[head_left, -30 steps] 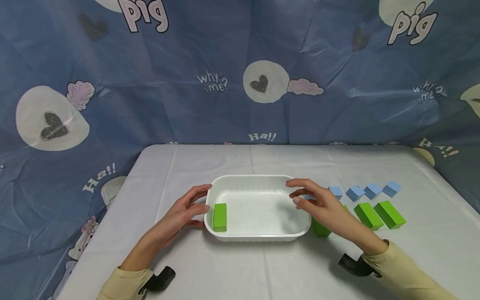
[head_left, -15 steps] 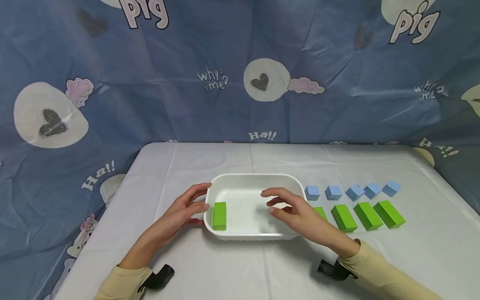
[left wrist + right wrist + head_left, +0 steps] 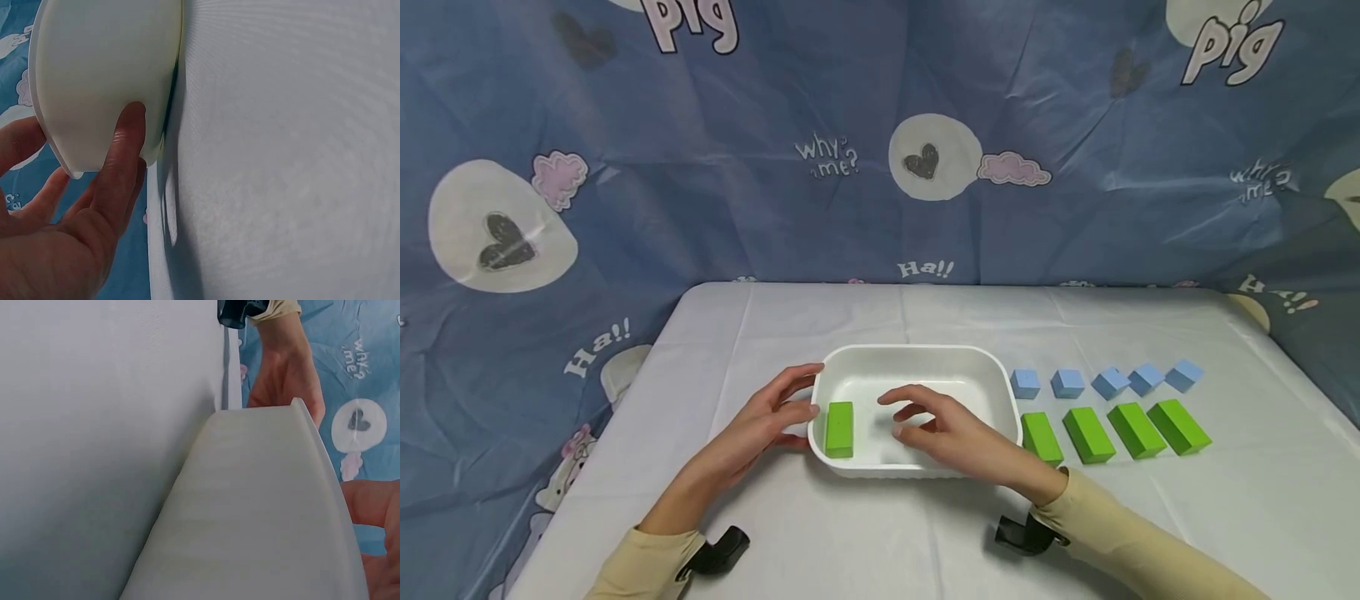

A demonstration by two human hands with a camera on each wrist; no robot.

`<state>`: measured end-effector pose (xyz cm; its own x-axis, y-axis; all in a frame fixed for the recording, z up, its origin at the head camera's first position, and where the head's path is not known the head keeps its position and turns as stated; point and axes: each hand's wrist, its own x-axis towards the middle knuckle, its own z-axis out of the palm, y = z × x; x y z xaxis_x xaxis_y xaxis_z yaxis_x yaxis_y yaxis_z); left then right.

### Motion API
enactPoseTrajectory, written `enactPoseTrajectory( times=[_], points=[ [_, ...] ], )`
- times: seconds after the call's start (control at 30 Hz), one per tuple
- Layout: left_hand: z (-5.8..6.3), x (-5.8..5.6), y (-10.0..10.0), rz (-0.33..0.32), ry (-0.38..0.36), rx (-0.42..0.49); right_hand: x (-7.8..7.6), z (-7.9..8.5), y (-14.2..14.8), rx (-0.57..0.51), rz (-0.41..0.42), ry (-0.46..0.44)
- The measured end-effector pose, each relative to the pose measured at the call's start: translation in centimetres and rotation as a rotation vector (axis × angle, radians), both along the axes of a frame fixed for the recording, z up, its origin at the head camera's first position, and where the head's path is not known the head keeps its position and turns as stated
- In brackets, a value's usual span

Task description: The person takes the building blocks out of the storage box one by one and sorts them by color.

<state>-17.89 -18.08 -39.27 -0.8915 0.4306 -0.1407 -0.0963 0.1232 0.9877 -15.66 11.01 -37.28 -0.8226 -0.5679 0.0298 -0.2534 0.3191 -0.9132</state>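
My left hand (image 3: 756, 429) rests at the left end of a white tray (image 3: 917, 362), fingers spread and fairly straight. In the left wrist view, a fingertip of the left hand (image 3: 94, 231) lies against the outer wall of the tray (image 3: 103, 75). One green rectangular block (image 3: 839, 430) lies inside the tray, by its left end. Over the middle of the tray hovers my right hand (image 3: 951, 433), fingers loosely bent and holding nothing. Part of the right hand (image 3: 378, 506) shows past the tray's rim in the right wrist view.
Right of the tray is a row of several green blocks (image 3: 1088, 435). Behind them sits a row of several small light-blue cubes (image 3: 1067, 383). A white cloth covers the table (image 3: 820, 542); a blue printed curtain (image 3: 760, 217) hangs behind it.
My right hand has moved left, from the tray's right end to above its middle, bringing the blocks behind it into view. The left hand has stayed at the tray's left end.
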Motion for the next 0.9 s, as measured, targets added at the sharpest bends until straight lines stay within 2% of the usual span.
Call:
enactPoseTrajectory(
  times=[0.37, 0.73, 0.9],
  points=[
    [0.1, 0.0, 0.0, -0.006, -0.002, 0.009, -1.3, -0.6, -2.1, 0.023, 0.103, -0.058],
    [0.0, 0.0, 0.0, -0.015, 0.004, 0.018, -2.0, -0.9, -3.6, 0.027, 0.102, -0.189],
    [0.0, 0.0, 0.0, -0.009, 0.004, 0.010, -2.3, -1.0, -4.0, 0.066, 0.115, -0.214]
  ],
)
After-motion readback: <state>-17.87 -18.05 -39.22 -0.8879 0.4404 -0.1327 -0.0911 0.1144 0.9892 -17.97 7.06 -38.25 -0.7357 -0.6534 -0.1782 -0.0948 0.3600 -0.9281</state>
